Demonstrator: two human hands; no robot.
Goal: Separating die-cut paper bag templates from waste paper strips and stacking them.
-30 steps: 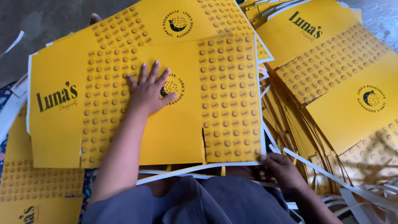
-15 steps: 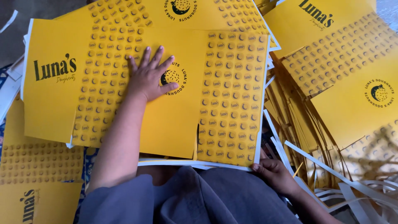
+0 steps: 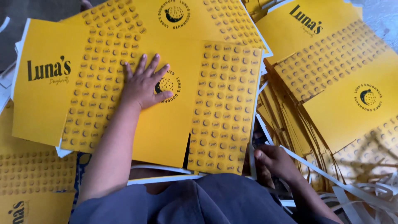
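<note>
A flat yellow die-cut carton sheet (image 3: 166, 128) with printed dot panels and a round dark logo lies on top of a stack in front of me. My left hand (image 3: 145, 85) rests flat on it, fingers spread, beside the logo. At the sheet's lower right corner my right hand (image 3: 275, 161) curls its fingers around the white edge of the sheets underneath. The rest of that grip is hidden by the sheet.
More yellow carton sheets (image 3: 336, 79) fan out in a slanted pile to the right. Another sheet (image 3: 29, 178) lies at the lower left. White paper trim strips (image 3: 360, 199) tangle at the lower right. My grey-clad lap (image 3: 186, 203) fills the bottom.
The top sheet has slid toward me and slightly right under my left hand. My right hand has stayed at the stack's lower right edge.
</note>
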